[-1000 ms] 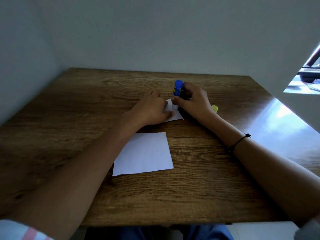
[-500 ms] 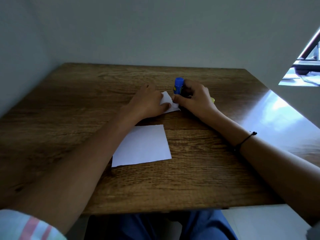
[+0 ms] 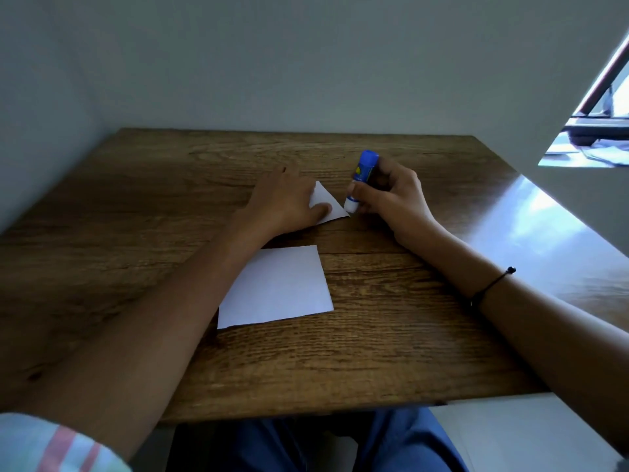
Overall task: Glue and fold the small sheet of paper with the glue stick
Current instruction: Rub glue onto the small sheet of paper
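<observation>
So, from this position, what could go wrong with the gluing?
1. The glue stick tip sits at the very corner of the small sheet of paper, so a stroke could run off onto the table and smear glue there.
2. The left hand covers most of that sheet; glue may reach the fingers, or parts stay unglued.
3. The larger sheet lies under the left forearm and might get dragged.

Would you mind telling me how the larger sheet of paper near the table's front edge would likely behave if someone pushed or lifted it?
The larger sheet lies flat and thin on the wooden table, so it would probably slide easily under a light push. Lifted by one corner, it would likely droop rather than stay stiff. Nothing weighs it down, so it is probably very light.
</observation>
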The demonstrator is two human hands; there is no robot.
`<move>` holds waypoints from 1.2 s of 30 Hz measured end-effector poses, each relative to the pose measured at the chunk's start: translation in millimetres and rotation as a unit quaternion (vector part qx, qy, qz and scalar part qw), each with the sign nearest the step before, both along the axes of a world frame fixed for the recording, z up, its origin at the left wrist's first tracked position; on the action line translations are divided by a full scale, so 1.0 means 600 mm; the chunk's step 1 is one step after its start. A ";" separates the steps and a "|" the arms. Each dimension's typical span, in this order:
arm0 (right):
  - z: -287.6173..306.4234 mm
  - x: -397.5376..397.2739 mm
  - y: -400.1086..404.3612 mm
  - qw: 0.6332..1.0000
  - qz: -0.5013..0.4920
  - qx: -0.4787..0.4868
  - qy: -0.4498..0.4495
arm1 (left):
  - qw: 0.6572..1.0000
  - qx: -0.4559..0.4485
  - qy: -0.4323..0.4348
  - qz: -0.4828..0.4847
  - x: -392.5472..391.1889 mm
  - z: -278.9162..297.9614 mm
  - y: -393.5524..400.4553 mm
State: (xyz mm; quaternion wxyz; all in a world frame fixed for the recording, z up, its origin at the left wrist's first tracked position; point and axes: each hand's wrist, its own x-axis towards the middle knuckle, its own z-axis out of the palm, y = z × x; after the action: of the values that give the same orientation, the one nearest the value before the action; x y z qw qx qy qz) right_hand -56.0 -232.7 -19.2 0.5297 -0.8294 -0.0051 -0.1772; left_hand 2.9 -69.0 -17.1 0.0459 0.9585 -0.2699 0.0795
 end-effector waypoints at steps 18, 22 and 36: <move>0.003 0.004 0.000 0.997 -0.008 0.071 -0.003 | 0.986 0.071 0.128 -0.084 0.007 0.031 0.023; -0.002 0.020 -0.005 0.997 -0.054 0.064 -0.002 | 0.997 0.034 0.062 -0.019 -0.013 0.013 -0.009; 0.000 0.073 0.016 0.987 -0.056 -0.150 -0.025 | 0.993 0.043 0.104 -0.032 -0.010 0.021 -0.011</move>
State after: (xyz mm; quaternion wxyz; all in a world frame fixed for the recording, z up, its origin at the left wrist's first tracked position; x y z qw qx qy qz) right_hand -12.3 -222.9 -19.1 0.3886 -0.8935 0.0017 -0.2249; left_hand -3.0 -75.5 -4.6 0.0350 0.9537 -0.2969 -0.0335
